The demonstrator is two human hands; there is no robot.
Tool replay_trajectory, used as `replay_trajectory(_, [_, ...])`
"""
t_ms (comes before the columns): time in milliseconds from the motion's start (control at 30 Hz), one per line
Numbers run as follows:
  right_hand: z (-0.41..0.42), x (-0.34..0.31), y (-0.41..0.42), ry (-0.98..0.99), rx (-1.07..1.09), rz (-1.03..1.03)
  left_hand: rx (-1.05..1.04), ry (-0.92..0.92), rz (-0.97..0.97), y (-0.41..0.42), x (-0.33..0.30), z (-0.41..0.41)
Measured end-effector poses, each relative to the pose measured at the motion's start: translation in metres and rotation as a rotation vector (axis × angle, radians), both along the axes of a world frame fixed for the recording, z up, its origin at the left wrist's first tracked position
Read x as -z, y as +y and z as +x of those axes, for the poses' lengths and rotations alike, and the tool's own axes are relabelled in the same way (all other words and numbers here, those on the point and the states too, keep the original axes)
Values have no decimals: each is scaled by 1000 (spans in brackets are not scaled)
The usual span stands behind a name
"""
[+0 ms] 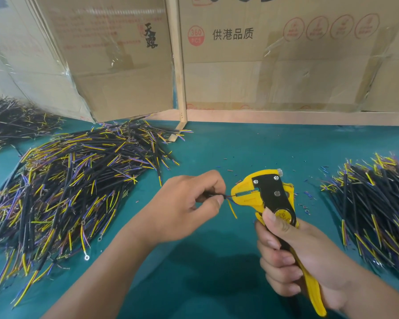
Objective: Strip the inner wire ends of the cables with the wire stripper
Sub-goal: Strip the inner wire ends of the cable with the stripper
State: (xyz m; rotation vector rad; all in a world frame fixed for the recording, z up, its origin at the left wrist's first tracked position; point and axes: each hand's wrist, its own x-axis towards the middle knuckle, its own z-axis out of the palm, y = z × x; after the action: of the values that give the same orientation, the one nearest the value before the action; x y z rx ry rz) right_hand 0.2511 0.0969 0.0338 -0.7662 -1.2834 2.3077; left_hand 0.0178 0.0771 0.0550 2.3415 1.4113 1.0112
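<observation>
Over the green surface (251, 143), left hand (187, 203) is pinching the cable (213, 195), right hand (293, 254) gripping the wire stripper (266, 194); loosely seated wire risks slipping unstripped.

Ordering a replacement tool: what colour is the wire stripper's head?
Yellow with a black centre plate on the wire stripper, held in the right hand; seen in the head view.

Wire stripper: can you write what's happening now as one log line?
left hand: pinches cable | right hand: grips wire stripper | inner wire end in stripper's mouth | yellow wire hangs free
</observation>
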Motion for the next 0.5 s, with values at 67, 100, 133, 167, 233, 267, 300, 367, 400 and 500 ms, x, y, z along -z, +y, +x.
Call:
replay_trajectory(67, [0,0,0,-7,11,10,18,-9,-20,1,-1,-2])
replay_trajectory(100, [1,0,0,-11,16,18,31,-20,-29,1,-1,-4])
replay_trajectory(133, [1,-1,-1,-14,20,23,46,-31,-37,1,-1,-4])
replay_trajectory(167, [1,-1,-1,-17,22,27,59,-40,-46,1,-2,-4])
replay_trajectory(233, [1,-2,-3,-29,21,36,73,-56,-66,0,-2,-5])
replay_trajectory(267, [1,-3,-3,-34,21,40,76,-69,-79,0,-2,-7])
replay_trajectory(300, [1,-4,-2,-38,22,43,77,-84,-91,0,-3,-10])
replay_trajectory(367, [1,-4,-2,-45,18,51,79,-84,-104,0,-2,-11])
replay_trajectory(400, [0,-4,-4,-50,9,59,87,-79,-102,0,-1,-9])
replay_trajectory(500, [1,-5,-2,6,20,50,88,-93,-82,-1,-3,-17])
